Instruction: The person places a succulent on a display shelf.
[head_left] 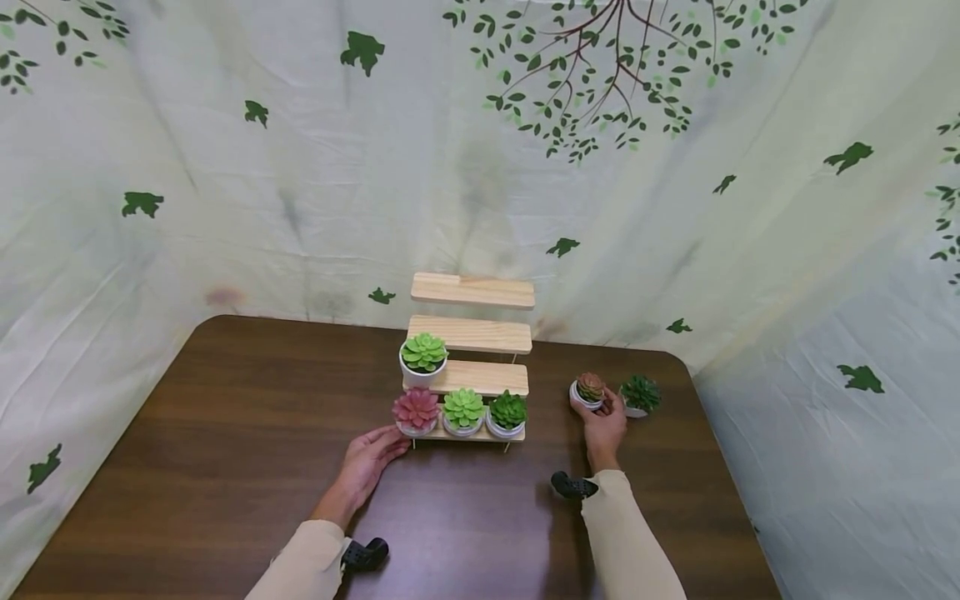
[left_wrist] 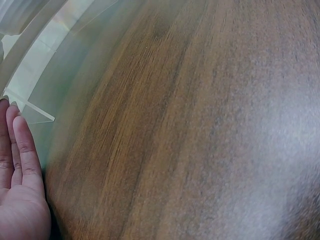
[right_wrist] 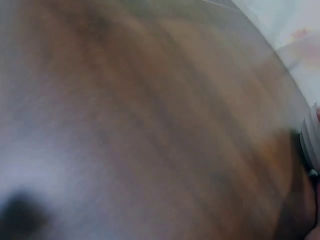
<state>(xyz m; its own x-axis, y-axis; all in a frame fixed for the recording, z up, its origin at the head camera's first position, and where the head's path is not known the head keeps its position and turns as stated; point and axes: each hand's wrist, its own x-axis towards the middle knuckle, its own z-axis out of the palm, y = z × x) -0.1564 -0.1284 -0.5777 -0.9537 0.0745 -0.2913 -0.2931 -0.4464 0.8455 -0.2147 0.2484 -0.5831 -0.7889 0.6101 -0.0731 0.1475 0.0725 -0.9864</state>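
In the head view a wooden tiered shelf [head_left: 480, 334] stands at the back of the table. Its lowest tier carries a pink potted succulent [head_left: 416, 408], a light green one [head_left: 463, 409] and a dark green one [head_left: 507, 411]. Another light green succulent [head_left: 423, 353] sits on the left of the tier above. My left hand [head_left: 365, 463], fingers fairly straight, has its fingertips right at the shelf's lower left end, by the pink plant. My right hand [head_left: 604, 427] grips a reddish-brown succulent [head_left: 589, 389] by its white pot [right_wrist: 311, 140], seen at the edge of the right wrist view.
Just right of my right hand stands a dark green potted succulent [head_left: 640, 395]. The brown wooden table [head_left: 255, 417] reaches back to a pale curtain [head_left: 300, 208] printed with leaves. The upper two tiers of the shelf bear no pots.
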